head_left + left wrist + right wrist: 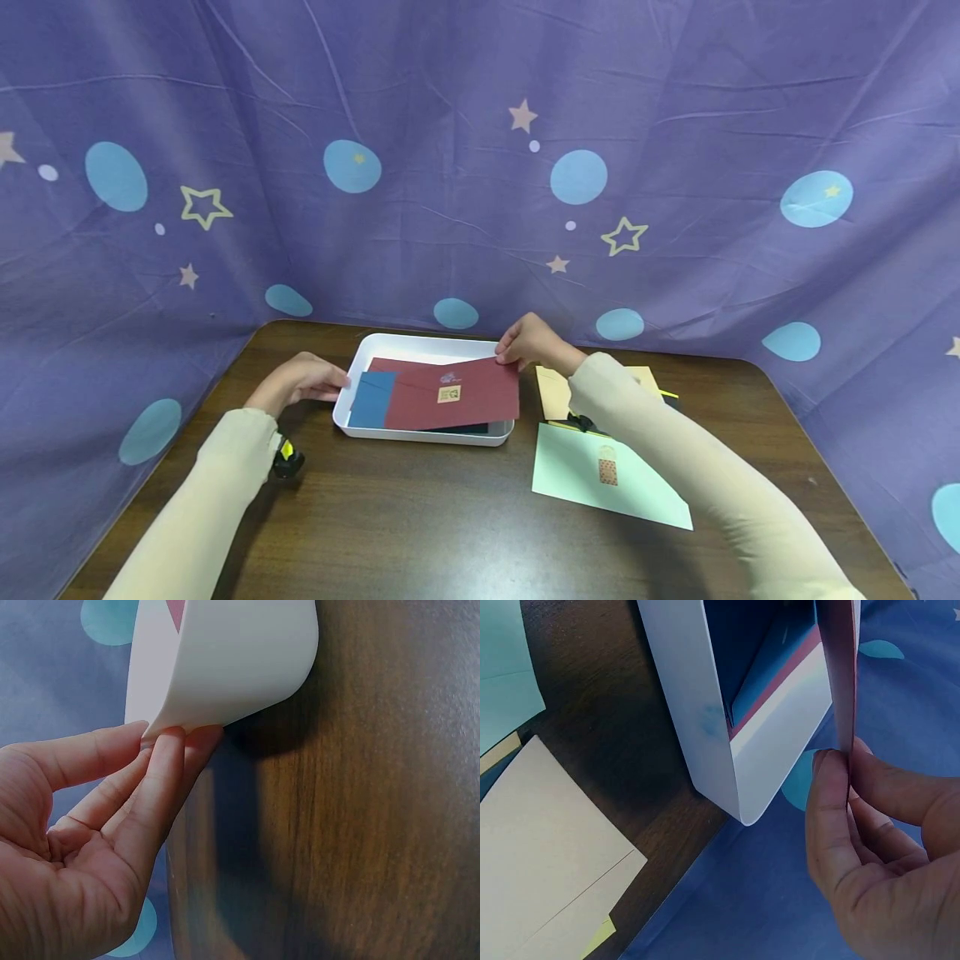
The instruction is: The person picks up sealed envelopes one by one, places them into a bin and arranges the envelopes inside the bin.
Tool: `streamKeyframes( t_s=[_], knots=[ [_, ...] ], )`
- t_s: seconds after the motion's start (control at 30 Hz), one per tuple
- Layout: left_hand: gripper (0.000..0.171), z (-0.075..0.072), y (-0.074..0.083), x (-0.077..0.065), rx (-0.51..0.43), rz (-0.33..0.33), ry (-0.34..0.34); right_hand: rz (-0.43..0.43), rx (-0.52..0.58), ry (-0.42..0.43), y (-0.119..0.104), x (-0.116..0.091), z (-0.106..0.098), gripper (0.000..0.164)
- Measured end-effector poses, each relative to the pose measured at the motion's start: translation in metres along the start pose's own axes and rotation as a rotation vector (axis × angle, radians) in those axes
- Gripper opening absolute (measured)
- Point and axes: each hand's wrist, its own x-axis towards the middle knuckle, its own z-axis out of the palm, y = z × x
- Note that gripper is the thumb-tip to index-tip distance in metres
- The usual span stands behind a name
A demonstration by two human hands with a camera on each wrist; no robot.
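A white tray [442, 437] stands toward the back of the table. My left hand [306, 380] pinches its left end, thumb on the inside and fingers outside, as the left wrist view shows. Between thumb and fingers, my right hand [534, 342] grips the top right corner of a dark red envelope [480, 392] that bears a small square label. That envelope slants over the tray, its right end raised. Beneath it lie a blue envelope [369, 402], another red one [390, 364] and a dark one [472, 429], partly hidden.
Right of the tray, a pale green envelope [570, 467] with a patterned sticker lies on the wooden table [420, 517]. Behind it is a cream envelope [553, 392] with more envelopes, partly covered by my right arm. A purple curtain [450, 167] hangs behind the table.
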Motion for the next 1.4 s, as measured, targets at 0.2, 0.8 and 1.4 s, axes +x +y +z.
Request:
streamKeyframes(
  t_s=[0.2, 0.8, 1.4],
  knots=[
    [0.031, 0.000, 0.001, 0.000, 0.000, 0.000, 0.009, -0.045, -0.078, 0.043, -0.006, 0.000, 0.008, 0.009],
    [0.032, -0.001, 0.002, 0.002, 0.013, -0.004, 0.009, 0.090, -0.029, 0.068, -0.012, 0.008, 0.028, 0.008],
    [0.029, 0.000, -0.002, 0.001, 0.004, 0.016, 0.006, 0.104, -0.042, 0.134, -0.020, 0.017, 0.043, 0.011]
  ],
)
